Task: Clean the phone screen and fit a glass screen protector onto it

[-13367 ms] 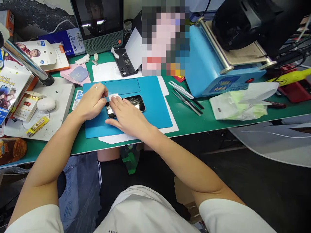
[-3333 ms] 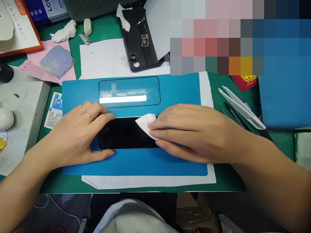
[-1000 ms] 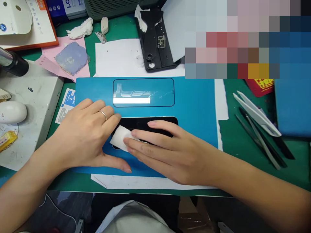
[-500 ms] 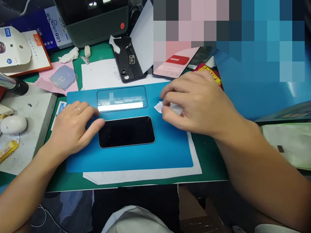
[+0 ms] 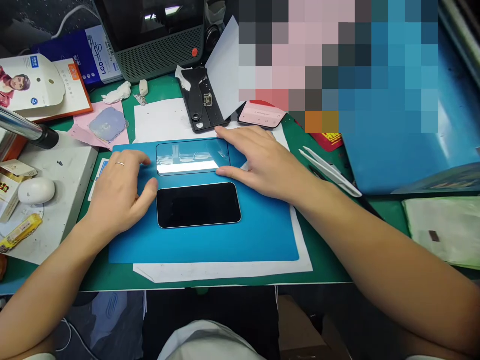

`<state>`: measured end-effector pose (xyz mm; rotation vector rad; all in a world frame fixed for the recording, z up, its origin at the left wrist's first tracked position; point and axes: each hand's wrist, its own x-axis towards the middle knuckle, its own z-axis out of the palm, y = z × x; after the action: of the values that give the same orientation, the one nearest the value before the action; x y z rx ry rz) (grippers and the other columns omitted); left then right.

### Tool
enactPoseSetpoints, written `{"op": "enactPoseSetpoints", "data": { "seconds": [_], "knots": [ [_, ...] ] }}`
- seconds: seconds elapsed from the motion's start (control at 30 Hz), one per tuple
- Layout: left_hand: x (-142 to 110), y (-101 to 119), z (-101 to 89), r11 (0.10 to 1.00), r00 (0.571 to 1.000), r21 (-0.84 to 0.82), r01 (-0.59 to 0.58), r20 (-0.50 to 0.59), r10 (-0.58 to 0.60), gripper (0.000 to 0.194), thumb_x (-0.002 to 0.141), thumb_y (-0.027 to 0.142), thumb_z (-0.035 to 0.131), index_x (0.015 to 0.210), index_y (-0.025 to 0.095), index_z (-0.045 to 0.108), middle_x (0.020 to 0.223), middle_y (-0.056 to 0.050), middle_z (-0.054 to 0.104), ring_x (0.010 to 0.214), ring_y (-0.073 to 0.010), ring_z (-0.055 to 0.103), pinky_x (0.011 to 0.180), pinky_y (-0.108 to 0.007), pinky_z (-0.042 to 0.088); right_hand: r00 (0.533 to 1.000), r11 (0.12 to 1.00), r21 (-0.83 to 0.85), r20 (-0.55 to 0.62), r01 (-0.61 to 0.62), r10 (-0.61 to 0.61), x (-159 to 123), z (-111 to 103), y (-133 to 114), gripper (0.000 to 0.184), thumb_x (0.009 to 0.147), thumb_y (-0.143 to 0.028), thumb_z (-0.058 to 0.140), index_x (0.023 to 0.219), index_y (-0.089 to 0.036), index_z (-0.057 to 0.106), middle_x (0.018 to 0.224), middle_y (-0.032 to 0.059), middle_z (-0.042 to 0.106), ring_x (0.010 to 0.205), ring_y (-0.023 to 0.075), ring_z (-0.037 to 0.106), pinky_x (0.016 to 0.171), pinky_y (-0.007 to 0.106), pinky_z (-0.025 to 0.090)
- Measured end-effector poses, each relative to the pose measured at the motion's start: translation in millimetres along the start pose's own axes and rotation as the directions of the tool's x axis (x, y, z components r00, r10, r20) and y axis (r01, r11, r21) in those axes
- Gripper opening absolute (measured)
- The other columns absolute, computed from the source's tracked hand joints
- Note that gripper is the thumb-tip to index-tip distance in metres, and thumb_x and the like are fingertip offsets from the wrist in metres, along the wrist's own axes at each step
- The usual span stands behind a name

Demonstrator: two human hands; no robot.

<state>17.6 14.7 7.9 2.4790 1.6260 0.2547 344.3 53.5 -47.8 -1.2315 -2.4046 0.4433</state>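
Observation:
A black-screened smartphone [image 5: 198, 205] lies face up on a blue mat [image 5: 202, 247]. Just beyond it, flat on the same mat, is a clear glass screen protector [image 5: 191, 156] with a black border. My left hand [image 5: 122, 192] rests at the left ends of both, thumb and fingers apart, holding nothing; its thumb tip is close to the phone's corner. My right hand [image 5: 258, 160] spans the right end of the glass, thumb at its near edge and fingers by the far edge, spread open. A bit of white material [image 5: 245, 166] shows beside my right hand, mostly hidden.
A black phone case [image 5: 198, 100] and a second phone [image 5: 261, 114] lie beyond the mat. White tweezers [image 5: 332, 172] are at the right. On the left stand a white box [image 5: 71, 185] and a metal tube [image 5: 22, 125]. A speaker-like device [image 5: 161, 55] is at the back.
My right hand has let go of the white piece and moved left over the right end of the glass, its fingers spreading. My left thumb has shifted slightly off the phone.

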Motion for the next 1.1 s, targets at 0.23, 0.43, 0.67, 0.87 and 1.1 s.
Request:
{"op": "enactPoseSetpoints", "data": {
  "seconds": [0.23, 0.43, 0.67, 0.87, 1.1],
  "knots": [
    [0, 0, 11.2, 0.998, 0.999, -0.048, -0.037, -0.038, 0.035, 0.06, 0.105, 0.039, 0.051, 0.159, 0.014, 0.042, 0.157, -0.019, 0.063, 0.136, -0.0378, 0.062, 0.112, -0.055, 0.053, 0.982, 0.988, -0.004, -0.11, 0.153, -0.153, -1, -1, -4, 0.07, 0.106, -0.032, 0.064, 0.172, -0.02, 0.041, 0.147, 0.0194, 0.059, 0.138, 0.0386, 0.063, 0.111, 0.058, 0.06],
    [-2, -1, 8.6, 0.988, 0.989, -0.095, -0.119, -0.103, 0.109, 0.049, 0.115, 0.044, 0.043, 0.155, 0.018, 0.054, 0.12, -0.01, 0.078, 0.111, -0.0285, 0.07, 0.1, -0.044, 0.054, 0.921, 0.952, -0.085, -0.243, 0.293, -0.305, -3, -5, -17, 0.032, 0.109, -0.026, 0.063, 0.141, -0.024, 0.065, 0.122, 0.0116, 0.069, 0.114, 0.0302, 0.072, 0.095, 0.051, 0.064],
    [-2, -3, 3.4, 0.965, 0.957, -0.095, -0.245, -0.183, 0.225, 0.043, 0.118, 0.044, 0.037, 0.126, 0.022, 0.074, 0.101, -0.007, 0.076, 0.092, -0.025, 0.069, 0.085, -0.041, 0.053, 0.85, 0.896, -0.135, -0.282, 0.423, -0.445, -5, -11, -31, 0.014, 0.109, -0.011, 0.062, 0.118, -0.02, 0.069, 0.103, 0.0058, 0.08, 0.093, 0.0204, 0.074, 0.08, 0.037, 0.059],
    [-5, -6, 1.6, 0.9, 0.916, -0.189, -0.392, -0.169, 0.363, 0.069, 0.113, 0.071, 0.029, 0.14, 0.021, 0.068, 0.125, -0.015, 0.078, 0.105, -0.0318, 0.071, 0.091, -0.048, 0.054, 0.777, 0.824, -0.27, -0.283, 0.498, -0.562, -14, -20, -43, 0.024, 0.108, -0.008, 0.06, 0.113, -0.026, 0.074, 0.1, 0.0005, 0.083, 0.093, 0.0187, 0.075, 0.085, 0.037, 0.06],
    [-5, -2, 6.9, 0.869, 0.885, -0.182, -0.461, -0.016, 0.466, 0.078, 0.109, 0.075, 0.043, 0.153, 0.014, 0.06, 0.133, -0.019, 0.077, 0.113, -0.0353, 0.071, 0.094, -0.049, 0.054, 0.766, 0.808, -0.241, -0.261, 0.538, -0.587, -29, -24, -44, 0.029, 0.111, -0.016, 0.057, 0.121, -0.034, 0.077, 0.109, 0.0013, 0.084, 0.103, 0.0213, 0.076, 0.089, 0.042, 0.063]
  ]
}}
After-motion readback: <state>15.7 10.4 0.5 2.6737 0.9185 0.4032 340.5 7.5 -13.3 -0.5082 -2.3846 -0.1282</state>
